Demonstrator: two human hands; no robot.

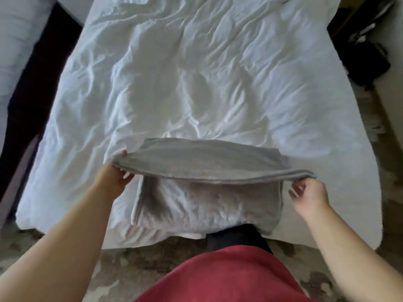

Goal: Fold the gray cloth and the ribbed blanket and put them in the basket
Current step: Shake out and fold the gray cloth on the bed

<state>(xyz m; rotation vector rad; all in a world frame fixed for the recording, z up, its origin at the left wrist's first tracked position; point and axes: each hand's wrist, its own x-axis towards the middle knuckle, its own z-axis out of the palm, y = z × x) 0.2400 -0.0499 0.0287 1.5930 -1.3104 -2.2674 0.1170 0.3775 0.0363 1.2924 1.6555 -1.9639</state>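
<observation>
Head view, left hand (114,182), right hand (309,196) pinching gray cloth (207,162) corners

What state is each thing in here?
bed cover: spread out, wrinkled.
gray cloth: partly folded, one edge lifted, the rest lying on the bed cover.
left hand: pinches the left end of the lifted edge.
right hand: holds the right end of the lifted edge.

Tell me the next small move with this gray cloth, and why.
Probably lower the raised edge onto the near half: the left hand and right hand pinch one edge of the gray cloth in the air, while the rest lies on the bed.
</observation>
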